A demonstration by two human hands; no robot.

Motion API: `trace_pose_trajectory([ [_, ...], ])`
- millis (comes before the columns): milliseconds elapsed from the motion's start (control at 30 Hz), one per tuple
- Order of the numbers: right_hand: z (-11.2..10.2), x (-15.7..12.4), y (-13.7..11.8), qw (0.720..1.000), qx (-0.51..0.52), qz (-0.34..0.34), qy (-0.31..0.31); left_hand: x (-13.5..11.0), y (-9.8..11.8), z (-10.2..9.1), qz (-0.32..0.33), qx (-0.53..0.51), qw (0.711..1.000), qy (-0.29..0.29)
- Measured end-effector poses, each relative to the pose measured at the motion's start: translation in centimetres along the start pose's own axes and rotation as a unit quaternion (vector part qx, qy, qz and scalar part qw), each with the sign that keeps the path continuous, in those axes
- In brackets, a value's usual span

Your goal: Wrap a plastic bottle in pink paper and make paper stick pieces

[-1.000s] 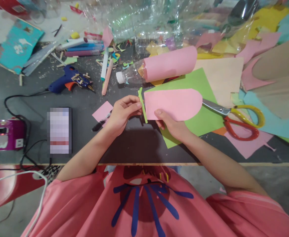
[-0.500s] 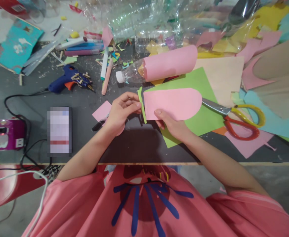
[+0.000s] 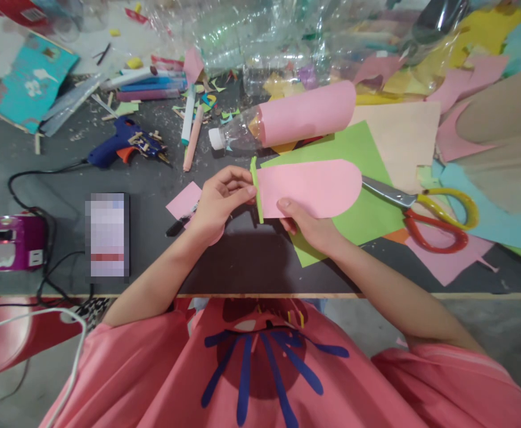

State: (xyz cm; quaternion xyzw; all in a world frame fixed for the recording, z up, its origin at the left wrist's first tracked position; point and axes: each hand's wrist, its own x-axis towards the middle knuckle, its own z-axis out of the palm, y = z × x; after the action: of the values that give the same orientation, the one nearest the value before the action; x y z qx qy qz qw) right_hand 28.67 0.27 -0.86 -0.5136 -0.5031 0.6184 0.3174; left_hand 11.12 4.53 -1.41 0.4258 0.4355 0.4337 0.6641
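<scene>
My left hand [image 3: 227, 199] pinches a narrow green paper strip [image 3: 257, 193] that stands across the straight end of a pink paper piece [image 3: 316, 184]. That piece is long, with a rounded right end, and my right hand [image 3: 305, 223] grips its lower edge, thumb on top and fingers underneath. The strip and the straight edge meet or nearly meet. Under the pink piece lies a green paper sheet [image 3: 371, 202]. Scissors [image 3: 420, 208] with red and yellow handles lie to the right, their blade tips by the rounded end.
A plastic bottle [image 3: 305, 116] wrapped in pink paper lies behind my hands. At left are a blue glue gun [image 3: 117, 142], a phone [image 3: 107, 235] and a purple power block [image 3: 17, 242]. Markers [image 3: 189, 116] and paper scraps lie farther back. The table edge [image 3: 269, 295] runs before me.
My right hand has shifted the pink piece slightly left, closing the gap to the green strip. My left hand has barely moved.
</scene>
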Motion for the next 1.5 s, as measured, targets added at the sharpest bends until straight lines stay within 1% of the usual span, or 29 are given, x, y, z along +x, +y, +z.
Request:
trace_pose_trajectory([
  [167,-0.05,0.01,0.14,1.0,-0.01,-0.001,0.0,-0.05,-0.06,0.0,0.025,0.017,1.0,0.002],
  [300,-0.04,0.03,0.13,1.0,-0.016,0.008,0.002,-0.12,-0.08,0.05,0.03,0.023,0.999,0.009],
  [467,-0.01,0.08,-0.03,1.0,-0.013,0.009,-0.001,-0.08,-0.13,0.09,0.043,0.023,0.999,0.005],
  [767,0.08,0.04,-0.03,1.0,-0.017,0.008,-0.001,-0.12,-0.17,0.03,0.039,0.026,0.999,0.004],
  [933,0.12,-0.02,-0.05,1.0,-0.014,0.017,0.008,-0.1,-0.34,-0.04,0.062,0.042,0.997,0.007],
  [1100,0.07,-0.03,-0.01,1.0,-0.015,0.011,-0.006,-0.08,-0.44,-0.03,0.086,0.06,0.994,0.019],
  [1333,0.14,0.01,-0.14,1.0,-0.008,0.019,-0.011,-0.27,-0.27,0.07,0.05,0.051,0.997,0.014],
  [1433,0.05,0.08,0.16,1.0,-0.011,0.009,-0.018,-0.26,-0.25,0.12,0.049,0.043,0.998,0.02],
  [1500,-0.09,0.13,0.65,0.999,-0.009,-0.011,-0.033,-0.19,-0.23,0.13,0.048,0.036,0.998,0.027],
])
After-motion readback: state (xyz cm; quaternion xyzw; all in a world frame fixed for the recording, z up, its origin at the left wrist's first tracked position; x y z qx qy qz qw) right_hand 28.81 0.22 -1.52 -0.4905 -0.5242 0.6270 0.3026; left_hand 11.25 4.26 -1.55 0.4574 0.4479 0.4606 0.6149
